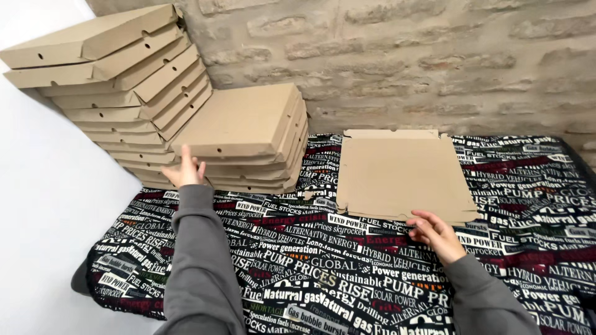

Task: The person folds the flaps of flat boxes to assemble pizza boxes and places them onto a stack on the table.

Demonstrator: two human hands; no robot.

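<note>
Two stacks of folded brown cardboard boxes stand against the brick wall (pixel 397 56), and the nearer stack (pixel 248 139) serves as the landmark here. Its boxes are flat, square and plain brown, with small round holes along the front edges. The top box (pixel 239 121) lies level and closed. The taller stack (pixel 108 87) stands just left of the landmark and behind it, touching it; its upper boxes fan out and tilt toward the left.

The left hand (pixel 185 170) rests against the front left corner of the landmark stack, fingers extended upward and spread, touching the box edge; it does not enclose anything. A grey sleeve (pixel 202 260) covers the forearm.

To the right of the landmark, apart from it, a pile of flat unfolded cardboard blanks (pixel 403 174) lies on the surface, square with notched edges and a narrow flap at the far side. The right hand (pixel 434 232) sits at the near edge of this pile, fingers curled and partly open, fingertips touching or just under the lowest edge; which one cannot be told.

A black cloth (pixel 323 267) with white, red and green printed lettering covers the surface under all items. A white wall (pixel 43 205) lies left of the landmark
</note>
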